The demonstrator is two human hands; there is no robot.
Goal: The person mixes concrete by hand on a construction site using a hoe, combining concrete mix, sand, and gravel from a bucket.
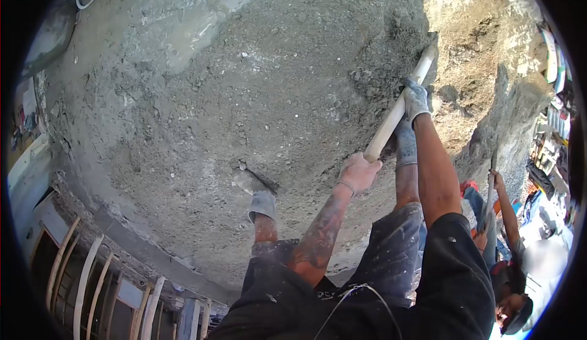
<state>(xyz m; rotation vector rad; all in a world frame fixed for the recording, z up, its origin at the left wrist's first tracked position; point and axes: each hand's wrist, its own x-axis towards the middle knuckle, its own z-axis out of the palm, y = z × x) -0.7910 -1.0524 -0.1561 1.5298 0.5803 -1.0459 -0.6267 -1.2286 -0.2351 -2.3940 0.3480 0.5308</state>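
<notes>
A pale wooden handle point(386, 125) runs diagonally up and to the right, its upper end at a dark tool head by a heap of wet grey mix point(391, 49). My left hand point(359, 172), bare and with a bracelet at the wrist, is wrapped round the lower end of the handle. Higher up, my right hand point(416, 100) in a whitish glove grips the same handle. Rough grey mix covers the ground around my legs, and one boot point(263, 205) stands in it.
On the right, a co-worker point(510, 279) holds another long-handled tool point(491, 187). Piled clutter point(553, 156) lies at the far right edge. Wooden poles point(85, 285) stand at the lower left, beyond a concrete edge point(134, 242). Sunlit rough ground point(468, 71) is at the upper right.
</notes>
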